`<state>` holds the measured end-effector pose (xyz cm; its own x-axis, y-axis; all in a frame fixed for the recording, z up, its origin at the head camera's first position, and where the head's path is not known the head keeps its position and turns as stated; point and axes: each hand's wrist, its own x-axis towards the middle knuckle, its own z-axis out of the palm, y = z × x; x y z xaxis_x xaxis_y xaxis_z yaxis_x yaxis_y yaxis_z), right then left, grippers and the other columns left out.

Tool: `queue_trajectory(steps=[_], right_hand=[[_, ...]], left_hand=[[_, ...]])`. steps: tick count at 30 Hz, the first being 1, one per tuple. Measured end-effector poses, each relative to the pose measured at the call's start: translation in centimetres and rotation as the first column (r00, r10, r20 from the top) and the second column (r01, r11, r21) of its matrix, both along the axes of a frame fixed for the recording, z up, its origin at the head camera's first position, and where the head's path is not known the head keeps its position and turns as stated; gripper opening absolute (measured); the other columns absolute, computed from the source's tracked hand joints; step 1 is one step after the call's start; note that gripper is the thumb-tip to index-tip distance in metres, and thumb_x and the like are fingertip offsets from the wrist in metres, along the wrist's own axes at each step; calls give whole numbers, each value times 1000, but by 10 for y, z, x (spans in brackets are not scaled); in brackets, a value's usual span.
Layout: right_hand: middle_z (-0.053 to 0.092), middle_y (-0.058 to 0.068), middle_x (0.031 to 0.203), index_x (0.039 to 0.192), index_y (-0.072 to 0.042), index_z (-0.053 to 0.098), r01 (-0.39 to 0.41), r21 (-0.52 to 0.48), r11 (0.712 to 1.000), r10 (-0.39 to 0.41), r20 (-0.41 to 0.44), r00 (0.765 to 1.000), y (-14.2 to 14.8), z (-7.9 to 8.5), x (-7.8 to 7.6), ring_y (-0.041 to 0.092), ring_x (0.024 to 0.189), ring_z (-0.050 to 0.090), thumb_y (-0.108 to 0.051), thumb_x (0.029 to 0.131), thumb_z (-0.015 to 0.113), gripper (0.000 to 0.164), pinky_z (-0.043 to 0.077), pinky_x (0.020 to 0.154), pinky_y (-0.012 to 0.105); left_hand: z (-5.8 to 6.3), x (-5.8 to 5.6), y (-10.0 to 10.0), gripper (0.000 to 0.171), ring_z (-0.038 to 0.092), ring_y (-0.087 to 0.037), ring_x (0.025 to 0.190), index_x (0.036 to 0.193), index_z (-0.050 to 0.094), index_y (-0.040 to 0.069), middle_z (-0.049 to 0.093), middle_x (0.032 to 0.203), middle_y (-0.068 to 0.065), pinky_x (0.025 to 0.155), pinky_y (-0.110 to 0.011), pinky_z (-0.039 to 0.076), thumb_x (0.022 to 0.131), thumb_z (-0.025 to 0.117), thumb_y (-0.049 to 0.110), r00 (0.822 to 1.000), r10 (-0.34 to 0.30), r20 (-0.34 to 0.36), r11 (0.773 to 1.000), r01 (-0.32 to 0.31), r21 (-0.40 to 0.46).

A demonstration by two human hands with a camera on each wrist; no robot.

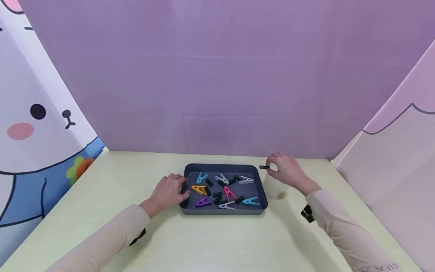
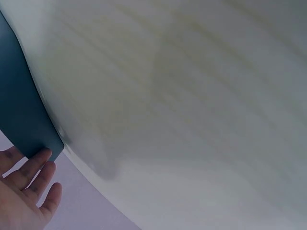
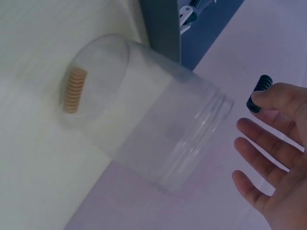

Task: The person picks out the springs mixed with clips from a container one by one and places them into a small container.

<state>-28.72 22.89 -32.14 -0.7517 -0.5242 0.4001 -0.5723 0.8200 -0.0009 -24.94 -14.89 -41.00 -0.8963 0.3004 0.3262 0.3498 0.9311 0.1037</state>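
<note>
Your right hand (image 1: 287, 170) pinches a dark green spring (image 3: 262, 92) between thumb and forefinger, with its other fingers spread loosely apart. The spring is off the table (image 1: 163, 241), held up near the mouth of a clear jar (image 1: 273, 186) and outside it. The jar stands upright just beside the right end of a grey tray (image 1: 222, 212), and one orange spring (image 3: 75, 91) lies inside, on its bottom.

Your left hand (image 1: 167, 192) rests at the tray's left end, its fingers relaxed and touching the wall there, thumb nearer you; they are not clenched.

In the tray you have small clips scattered among more dark springs (image 1: 239, 199). A light blue clip (image 1: 201, 177) sits toward the far left, with a yellow clip (image 1: 198, 189) and a purple clip (image 1: 202, 202) nearer you. A pink clip (image 1: 229, 193) lies around the middle, white clips (image 1: 246, 180) lie at the far side and at the near edge, and a second light blue clip (image 1: 250, 201) is in the near right part.

Behind the table hangs a purple backdrop (image 1: 217, 83); to your left is a panel printed with a cartoon animal (image 1: 37, 151). Both your sleeves (image 1: 105, 234) are beige.
</note>
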Motion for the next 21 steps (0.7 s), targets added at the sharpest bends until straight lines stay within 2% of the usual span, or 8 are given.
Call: queue_trajectory(steps=[12, 21], right_hand=[[67, 8, 91, 83, -7, 66, 32, -47, 998, -32, -12, 999, 26, -10, -2, 30, 91, 59, -10, 74, 68, 10, 47, 76, 46], [66, 8, 90, 84, -8, 66, 95, -46, 994, -93, 27, 995, 34, -15, -1, 31, 89, 58, -11, 74, 67, 11, 45, 73, 49]], left_hand=[[1, 0, 0, 45, 58, -28, 101, 108, 65, 8, 64, 109, -11, 84, -46, 47, 77, 65, 41, 1000, 0, 8, 1000, 0, -11], [1, 0, 1, 46, 58, -28, 101, 107, 65, 8, 64, 109, -11, 84, -46, 47, 77, 65, 41, 1000, 5, 7, 1000, -5, -13]])
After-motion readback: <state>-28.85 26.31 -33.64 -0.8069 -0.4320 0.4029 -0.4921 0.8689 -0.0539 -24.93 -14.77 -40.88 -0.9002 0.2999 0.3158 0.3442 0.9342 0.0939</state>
